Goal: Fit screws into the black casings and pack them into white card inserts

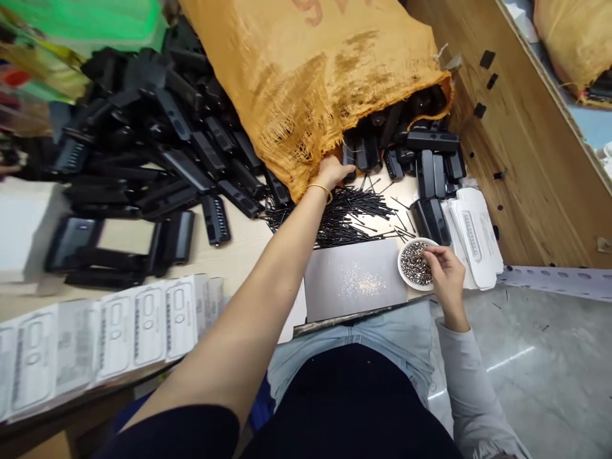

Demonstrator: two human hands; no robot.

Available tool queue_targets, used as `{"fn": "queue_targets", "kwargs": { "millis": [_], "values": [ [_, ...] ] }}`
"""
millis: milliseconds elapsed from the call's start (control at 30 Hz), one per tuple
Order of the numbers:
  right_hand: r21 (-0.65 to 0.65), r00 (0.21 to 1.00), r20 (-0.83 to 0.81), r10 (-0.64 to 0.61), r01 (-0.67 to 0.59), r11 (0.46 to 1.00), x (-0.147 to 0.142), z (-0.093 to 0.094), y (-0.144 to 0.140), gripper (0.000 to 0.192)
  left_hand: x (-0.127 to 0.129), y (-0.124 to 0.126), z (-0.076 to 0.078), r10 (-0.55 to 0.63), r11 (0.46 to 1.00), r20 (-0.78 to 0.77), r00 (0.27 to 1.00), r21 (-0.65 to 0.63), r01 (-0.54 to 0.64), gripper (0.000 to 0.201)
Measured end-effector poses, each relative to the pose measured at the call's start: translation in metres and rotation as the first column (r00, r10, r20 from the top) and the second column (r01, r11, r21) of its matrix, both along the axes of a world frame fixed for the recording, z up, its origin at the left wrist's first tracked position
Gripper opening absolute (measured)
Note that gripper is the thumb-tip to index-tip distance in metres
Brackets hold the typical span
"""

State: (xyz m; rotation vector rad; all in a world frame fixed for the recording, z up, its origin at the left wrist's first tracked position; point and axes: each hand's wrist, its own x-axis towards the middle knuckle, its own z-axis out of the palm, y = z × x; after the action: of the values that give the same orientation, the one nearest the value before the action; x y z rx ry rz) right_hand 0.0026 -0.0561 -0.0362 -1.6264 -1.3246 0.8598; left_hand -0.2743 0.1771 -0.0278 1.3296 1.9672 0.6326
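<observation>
My left hand [333, 169], wearing a thin yellow bangle, reaches to the ragged mouth of an orange woven sack [329, 83]. Its thumb points right, against the lower end of a black plastic case [349, 156]; its other fingers are partly hidden at the sack's edge. My right hand [445, 271], with a grey sleeve, pinches at the rim of a white bowl [402, 275] of small shiny metal pieces [415, 262]; what lies between the fingertips is too small to make out. Thin black rods [354, 213] lie in a loose heap beneath my left forearm.
Black plastic cases [186, 166] pile up at left; more [430, 172] spill from the sack. A grey sheet [356, 299] lies at the table's front edge. Printed cartons [115, 331] line the left front, with flat white cards [471, 229] at right beside a wooden panel [535, 146].
</observation>
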Motion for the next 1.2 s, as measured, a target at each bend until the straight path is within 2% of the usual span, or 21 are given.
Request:
{"fn": "queue_targets", "kwargs": {
  "millis": [67,100,200,267,300,333,367,400,433,467,500,533,567,600,700,867,967,1067,1200],
  "values": [
    [-0.049,0.979,-0.204,-0.017,0.007,0.999,-0.005,0.006,0.001,0.026,-0.009,-0.012,0.001,-0.002,1.0,-0.119,0.993,-0.006,0.002,0.041],
    [-0.06,0.961,-0.275,-0.017,0.001,0.998,-0.007,0.009,0.001,0.026,-0.013,-0.02,0.002,0.005,0.999,-0.152,0.988,0.034,0.0,0.042],
    [-0.054,0.919,-0.394,-0.019,-0.003,0.999,-0.012,0.015,0.002,0.027,-0.02,-0.052,0.008,0.044,0.961,-0.143,0.989,0.278,-0.002,0.043],
    [-0.047,0.903,-0.429,-0.019,-0.001,0.999,-0.017,0.015,0.002,0.028,-0.021,-0.079,0.016,0.038,0.908,0.015,0.999,0.416,-0.041,0.038],
    [-0.047,0.899,-0.437,-0.018,-0.002,0.999,-0.021,0.014,0.002,0.028,-0.019,-0.094,0.021,0.019,0.887,0.171,0.985,0.452,-0.095,0.037],
    [-0.048,0.898,-0.44,-0.018,-0.004,0.999,-0.026,0.014,0.003,0.027,-0.015,-0.109,0.026,-0.006,0.879,0.372,0.928,0.445,-0.172,0.037],
    [-0.049,0.899,-0.439,-0.011,-0.012,0.999,-0.033,0.013,0.004,0.026,-0.01,-0.124,0.03,-0.018,0.886,0.588,0.808,0.384,-0.26,0.036],
    [-0.047,0.9,-0.436,0.004,-0.027,0.999,-0.041,0.013,0.005,0.026,-0.004,-0.138,0.034,0.002,0.906,0.778,0.628,0.264,-0.33,0.034],
    [-0.037,0.9,-0.435,0.023,-0.044,0.998,-0.049,0.013,0.006,0.025,0.002,-0.15,0.037,0.05,0.93,0.906,0.42,0.111,-0.351,0.029],
    [-0.021,0.9,-0.434,0.047,-0.062,0.998,-0.059,0.014,0.007,0.023,0.008,-0.161,0.039,0.125,0.938,0.967,0.224,-0.042,-0.343,0.023],
    [-0.002,0.899,-0.432,0.069,-0.077,0.997,-0.068,0.014,0.008,0.022,0.013,-0.17,0.04,0.209,0.932,0.976,0.066,-0.178,-0.316,0.019],
    [0.019,0.9,-0.427,0.084,-0.084,0.996,-0.077,0.015,0.008,0.02,0.017,-0.177,0.04,0.281,0.915,0.958,-0.048,-0.283,-0.289,0.019],
    [0.039,0.903,-0.42,0.094,-0.085,0.996,-0.084,0.016,0.007,0.019,0.02,-0.183,0.04,0.337,0.891,0.933,-0.124,-0.359,-0.278,0.02],
    [0.058,0.908,-0.407,0.095,-0.077,0.995,-0.091,0.016,0.007,0.018,0.022,-0.187,0.04,0.375,0.868,0.911,-0.171,-0.41,-0.279,0.021],
    [0.151,0.952,-0.287,0.103,-0.062,0.987,-0.105,0.018,0.004,0.015,0.024,-0.195,0.042,0.417,0.834,0.882,-0.217,-0.467,-0.294,0.024],
    [0.416,0.991,0.05,0.124,-0.134,0.899,-0.114,0.023,0.004,0.006,0.026,-0.203,0.047,0.412,0.841,0.882,-0.229,-0.465,-0.278,0.027],
    [0.462,0.984,0.125,0.128,-0.172,0.87,-0.115,0.024,0.006,0.006,0.027,-0.206,0.048,0.395,0.844,0.891,-0.223,-0.448,-0.294,0.027],
    [0.43,0.98,0.109,0.166,-0.197,0.881,-0.114,0.021,0.006,0.007,0.027,-0.209,0.049,0.362,0.854,0.908,-0.211,-0.414,-0.315,0.026],
    [0.368,0.986,-0.062,0.152,-0.119,0.922,-0.111,0.018,0.003,0.005,0.029,-0.212,0.055,0.331,0.86,0.922,-0.202,-0.383,-0.338,0.023]
  ]
}}
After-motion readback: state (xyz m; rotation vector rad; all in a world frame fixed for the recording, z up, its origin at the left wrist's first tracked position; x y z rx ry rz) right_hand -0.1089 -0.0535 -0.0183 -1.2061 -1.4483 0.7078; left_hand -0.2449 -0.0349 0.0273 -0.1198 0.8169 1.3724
